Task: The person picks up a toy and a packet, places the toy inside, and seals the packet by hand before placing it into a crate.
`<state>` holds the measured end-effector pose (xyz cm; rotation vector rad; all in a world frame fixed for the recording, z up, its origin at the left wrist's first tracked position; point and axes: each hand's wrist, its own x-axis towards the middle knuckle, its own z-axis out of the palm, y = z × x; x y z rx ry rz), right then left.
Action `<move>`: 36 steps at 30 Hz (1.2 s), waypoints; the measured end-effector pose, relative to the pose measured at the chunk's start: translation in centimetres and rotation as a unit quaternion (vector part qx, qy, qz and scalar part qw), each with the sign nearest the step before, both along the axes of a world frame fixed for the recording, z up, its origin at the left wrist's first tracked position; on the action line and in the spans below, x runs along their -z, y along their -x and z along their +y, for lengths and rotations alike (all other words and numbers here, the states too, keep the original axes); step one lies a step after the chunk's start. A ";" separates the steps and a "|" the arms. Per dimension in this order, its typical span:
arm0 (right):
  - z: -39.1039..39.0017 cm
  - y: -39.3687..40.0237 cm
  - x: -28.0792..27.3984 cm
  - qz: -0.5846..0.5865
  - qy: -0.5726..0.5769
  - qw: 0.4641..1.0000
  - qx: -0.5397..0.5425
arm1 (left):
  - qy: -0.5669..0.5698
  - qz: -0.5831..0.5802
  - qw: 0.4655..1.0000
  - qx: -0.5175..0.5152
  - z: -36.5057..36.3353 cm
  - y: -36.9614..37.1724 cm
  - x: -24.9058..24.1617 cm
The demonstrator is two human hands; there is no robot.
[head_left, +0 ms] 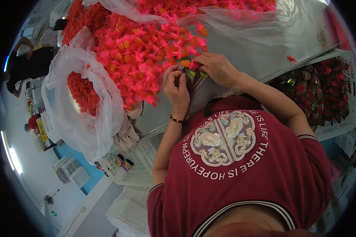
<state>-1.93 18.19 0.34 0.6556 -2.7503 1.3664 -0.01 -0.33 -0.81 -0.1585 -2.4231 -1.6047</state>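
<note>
My left hand (pixel 176 89), with a beaded bracelet at the wrist, has its thumb and fingers pinched at the edge of a small shiny wrapper (pixel 190 74) with dark and green print. My right hand (pixel 216 68) is closed at the wrapper's other side, its fingertips beside an orange-and-pink plastic piece (pixel 185 63). Both hands meet just over the table's near edge. Fingers partly hide the wrapper's opening. Beyond them lies a large heap of pink pieces with orange tips (pixel 142 55), shaped like pacifier candies.
On the left, a clear plastic bag (pixel 110 118) holds more red pieces. A white crate (pixel 354 93) of dark-and-red wrapped packets stands at right. Plastic sheeting (pixel 261 29) covers part of the metal table (pixel 261 59). Another person (pixel 31 63) stands at far left.
</note>
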 end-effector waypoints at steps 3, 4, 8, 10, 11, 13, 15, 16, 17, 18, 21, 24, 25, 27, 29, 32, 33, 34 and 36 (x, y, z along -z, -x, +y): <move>0.7 -0.4 -0.4 0.044 -0.047 0.998 0.002 | -0.052 -0.017 0.998 -0.021 -0.2 0.2 0.2; 0.9 -0.5 -0.6 0.044 -0.047 0.998 0.002 | -0.097 -0.039 0.994 -0.031 -0.2 0.2 0.3; 1.2 -0.2 -2.0 0.134 -0.133 0.981 -0.035 | -0.088 -0.037 0.995 0.001 0.5 0.1 -0.9; 1.0 0.0 -2.1 0.144 -0.137 0.979 -0.047 | -0.025 -0.007 0.999 0.029 0.6 0.2 -1.4; 0.9 0.2 -1.9 0.140 -0.116 0.983 -0.036 | -0.025 -0.006 0.999 0.030 0.6 0.3 -1.5; 0.8 0.4 -2.2 0.137 -0.095 0.986 -0.026 | 0.045 0.081 0.995 0.050 0.6 0.5 -1.8; 0.8 0.5 -3.4 0.070 -0.106 0.992 -0.025 | 0.045 0.081 0.994 0.049 0.7 0.5 -2.1; 0.7 0.6 -3.4 0.071 -0.106 0.992 -0.024 | 0.044 0.081 0.995 0.049 0.7 0.5 -2.2; 0.6 0.7 -3.3 0.085 -0.107 0.990 -0.021 | 0.044 0.081 0.994 0.050 0.7 0.6 -2.3; 0.6 0.8 -3.3 0.100 -0.108 0.989 -0.017 | 0.043 0.088 0.994 0.048 0.8 0.7 -2.4; 0.4 0.9 -4.2 0.098 -0.138 0.985 -0.042 | 0.040 0.088 0.994 0.057 1.1 0.8 -2.8; -0.2 1.2 -3.3 0.145 -0.118 0.982 -0.031 | 0.034 0.081 0.993 0.075 1.4 0.9 -2.7; -0.2 1.2 -3.2 0.147 -0.118 0.982 -0.030 | 0.030 0.080 0.993 0.084 1.4 0.9 -2.6; -0.3 1.3 -3.7 0.034 -0.075 0.997 -0.005 | 0.032 0.085 0.992 0.086 1.4 1.2 -2.8; -0.4 1.5 -3.2 -0.011 -0.005 1.000 0.027 | 0.034 0.090 0.991 0.089 1.3 1.3 -3.1; -1.2 1.3 -2.8 -0.028 0.043 0.995 0.084 | 0.012 0.080 0.992 0.092 1.2 1.4 -3.7; -1.5 1.3 -2.6 0.000 0.020 0.994 0.112 | 0.009 0.066 0.993 0.097 1.3 1.3 -3.9; -1.8 1.4 -2.2 0.001 0.021 0.994 0.111 | 0.005 0.052 0.993 0.102 1.4 1.2 -4.0; -2.4 1.5 -1.8 0.031 0.012 0.994 0.101 | 0.007 0.062 0.996 0.071 1.3 1.5 -3.5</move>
